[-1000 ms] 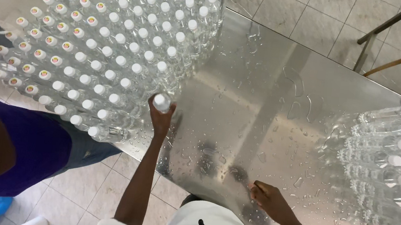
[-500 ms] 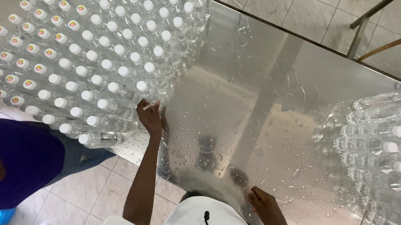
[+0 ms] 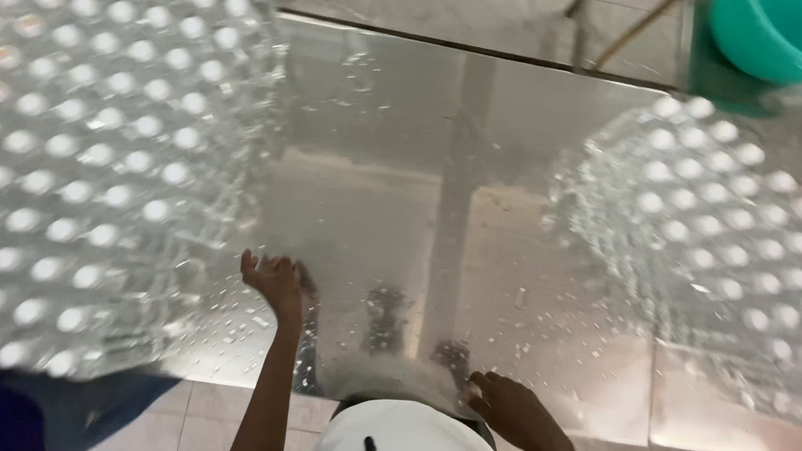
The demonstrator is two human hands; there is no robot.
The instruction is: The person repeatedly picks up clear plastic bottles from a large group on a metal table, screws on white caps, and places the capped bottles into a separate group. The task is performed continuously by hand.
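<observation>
Wet steel table point(image 3: 488, 165) lay between two blocks of clear capped bottles. Left hand point(image 3: 274, 282), fingers loose and empty, hovered just beside the left block of bottles point(image 3: 79, 138); right hand point(image 3: 511, 409) rested open at the near edge. Judged: between picks; gripping one bottle comes next.

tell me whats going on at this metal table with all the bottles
A person stands at a wet steel table between two big blocks of clear capped bottles. The left hand is open beside the left block of bottles, holding nothing. The right hand rests at the near table edge, also empty. The right block of bottles sits untouched, with a green tub beyond it.
</observation>
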